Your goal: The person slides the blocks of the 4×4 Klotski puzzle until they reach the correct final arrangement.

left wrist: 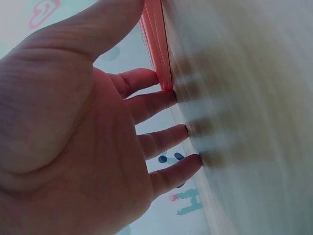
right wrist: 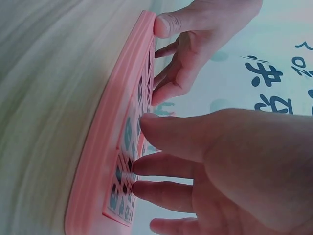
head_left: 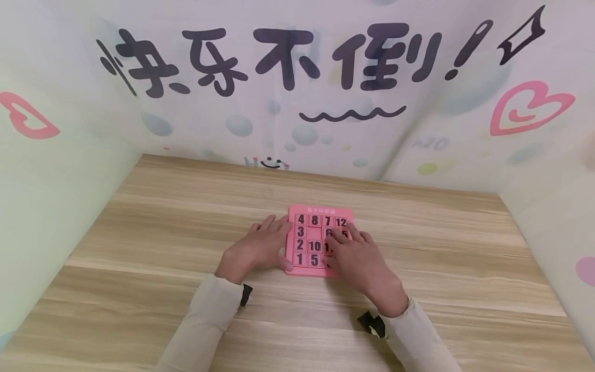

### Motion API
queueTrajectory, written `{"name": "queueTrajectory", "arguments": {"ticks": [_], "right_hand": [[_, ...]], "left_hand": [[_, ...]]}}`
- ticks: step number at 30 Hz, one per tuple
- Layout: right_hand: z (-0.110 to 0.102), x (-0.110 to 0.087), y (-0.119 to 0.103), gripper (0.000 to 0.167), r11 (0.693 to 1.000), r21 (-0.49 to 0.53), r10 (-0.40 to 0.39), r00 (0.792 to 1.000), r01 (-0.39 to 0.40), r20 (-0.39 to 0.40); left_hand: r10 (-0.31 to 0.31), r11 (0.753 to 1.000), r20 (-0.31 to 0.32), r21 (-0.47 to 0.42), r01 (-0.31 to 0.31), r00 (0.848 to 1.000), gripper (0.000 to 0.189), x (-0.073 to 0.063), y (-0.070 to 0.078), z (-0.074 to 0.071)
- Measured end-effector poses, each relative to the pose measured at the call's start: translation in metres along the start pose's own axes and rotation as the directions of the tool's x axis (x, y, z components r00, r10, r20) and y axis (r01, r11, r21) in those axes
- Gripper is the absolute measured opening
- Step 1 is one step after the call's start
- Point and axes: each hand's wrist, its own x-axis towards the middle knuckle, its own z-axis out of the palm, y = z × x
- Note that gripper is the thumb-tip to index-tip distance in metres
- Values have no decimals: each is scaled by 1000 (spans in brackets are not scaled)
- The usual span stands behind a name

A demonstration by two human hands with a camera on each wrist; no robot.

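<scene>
the puzzle (head_left: 314, 233), a flat pink square of numbered tiles, lies on the bench (head_left: 186, 206), between the two hands, its top edge toward the back wall (head_left: 195, 124). white characters run along that top edge.

the left hand (head_left: 261, 247) is at the puzzle's left side, its fingers spread and fairly straight. its thumb rests on the near left corner of the frame, and in the left wrist view the index and middle fingertips meet the puzzle's edge, while the other two reach down to the bench. the right hand (head_left: 360, 261) lies over the right side, fingers loosely extended, not curled round anything; in the right wrist view its thumb and two fingertips touch the tiles.

the top row reads 4, 8, 7, 12. down the left column come 4, 3, 2, 1. a gap sits just right of the 3 and below the 8, with the 10 under it and the 5 lower still. the 6 is partly covered by the right hand, as are other tiles on that side.

both sleeves (head_left: 200, 320) are pale, with black straps (head_left: 372, 324) near the wrists. the wall bears large dark lettering (head_left: 288, 62).
</scene>
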Motion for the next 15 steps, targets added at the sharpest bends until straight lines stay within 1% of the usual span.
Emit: {"name": "queueTrajectory", "arguments": {"ticks": [9, 15], "right_hand": [[2, 1, -2, 49, 1000, 4, -1, 1000, 2, -4], [4, 2, -6, 48, 999, 38, -5, 1000, 5, -15]], "left_hand": [[-11, 1000, 10, 6, 11, 1000, 100, 1, 0, 0], [-7, 1000, 12, 16, 6, 1000, 99, 1, 0, 0]]}}
